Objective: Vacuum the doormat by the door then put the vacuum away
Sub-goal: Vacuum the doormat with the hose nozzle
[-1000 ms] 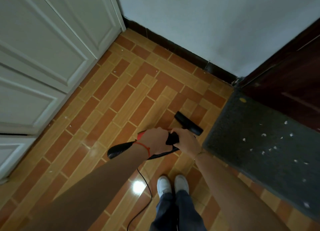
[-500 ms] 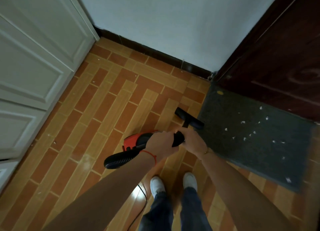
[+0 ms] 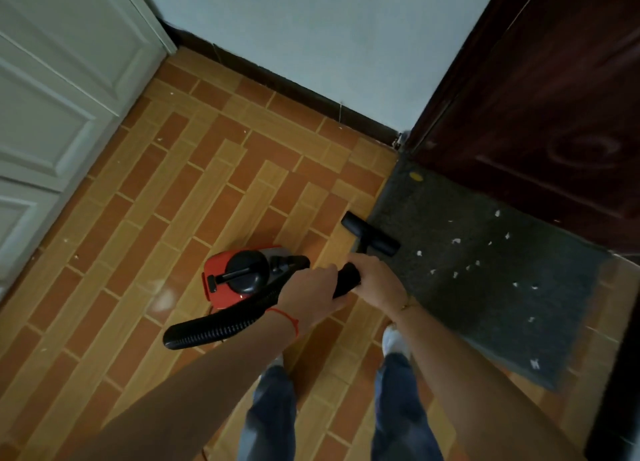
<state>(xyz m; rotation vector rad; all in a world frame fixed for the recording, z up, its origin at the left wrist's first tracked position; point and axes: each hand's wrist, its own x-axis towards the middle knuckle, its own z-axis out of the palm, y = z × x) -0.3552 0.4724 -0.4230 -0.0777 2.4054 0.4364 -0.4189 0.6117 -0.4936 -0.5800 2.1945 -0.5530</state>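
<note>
A dark grey doormat [image 3: 485, 287] lies in front of the dark wooden door [image 3: 554, 114], sprinkled with several white scraps and one yellow speck near its far corner. A red and black canister vacuum [image 3: 239, 275] sits on the tiled floor to my left. Its ribbed black hose [image 3: 214, 329] curls toward me. My left hand [image 3: 308, 296] and my right hand [image 3: 377, 280] both grip the black hose handle. The black T-shaped nozzle [image 3: 370, 234] rests at the mat's left edge.
White panelled doors [image 3: 62, 97] run along the left. A white wall with a dark skirting board [image 3: 294, 90] closes the far side. My feet and jeans [image 3: 398, 391] stand just behind the hands on the brown brick-pattern tiles.
The nozzle has moved right, from the bare tiles to the mat's left edge. The red canister, earlier hidden under my left hand, now shows fully. The view has swung right.
</note>
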